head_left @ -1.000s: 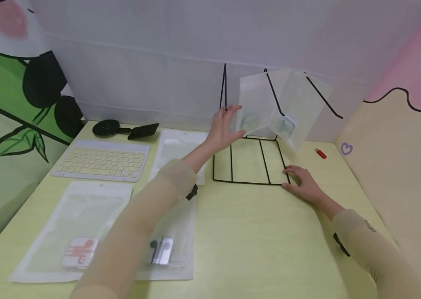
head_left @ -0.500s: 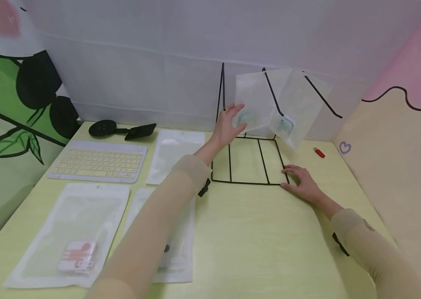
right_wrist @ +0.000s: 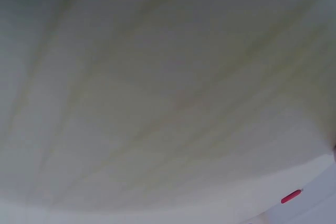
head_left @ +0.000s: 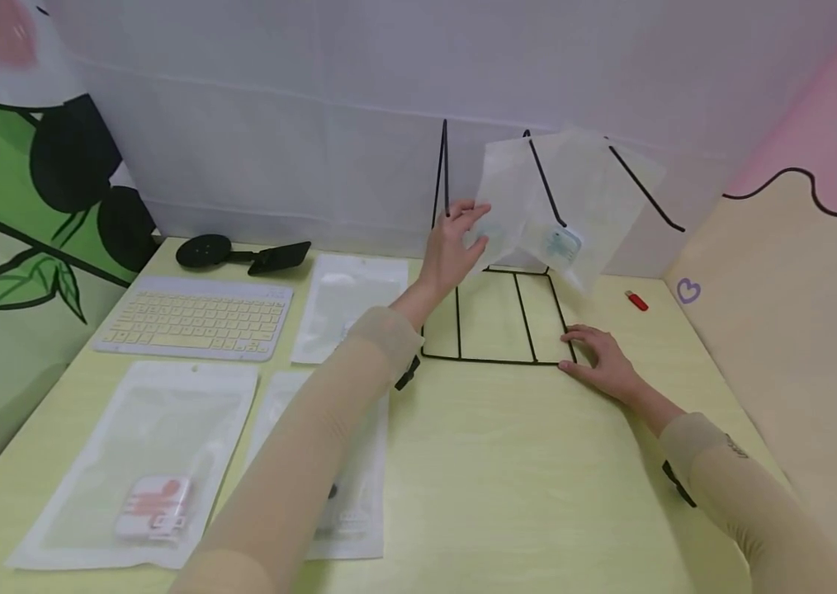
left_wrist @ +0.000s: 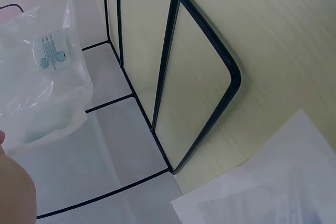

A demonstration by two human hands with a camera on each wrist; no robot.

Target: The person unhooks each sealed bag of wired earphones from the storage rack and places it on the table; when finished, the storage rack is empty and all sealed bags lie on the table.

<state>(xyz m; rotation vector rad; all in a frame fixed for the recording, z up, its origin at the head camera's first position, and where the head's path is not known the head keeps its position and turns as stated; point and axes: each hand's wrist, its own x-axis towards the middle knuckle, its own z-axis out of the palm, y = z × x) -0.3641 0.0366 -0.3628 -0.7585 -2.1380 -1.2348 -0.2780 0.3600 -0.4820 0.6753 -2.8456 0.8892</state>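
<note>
My left hand is raised beside the left prong of a black wire rack, fingers spread and loosely bent. Its fingertips are at the left edge of a translucent zip bag hanging at the rack's middle prong. Another hanging bag overlaps it to the right. A small earphone case with a teal earphone print shows through the plastic in the left wrist view. My right hand holds the rack's front right corner, the index finger over the side bar and the thumb at the front bar.
On the left lie a white keyboard, a black folding stand and white zip bags, one with a red-printed case inside. Another bag lies behind my left forearm. A red USB stick lies right of the rack.
The hanging bag's left edge has shifted right and folded inward beside my left hand. My left forearm has moved slightly right since the first frame. My right hand stays at the rack's corner.
</note>
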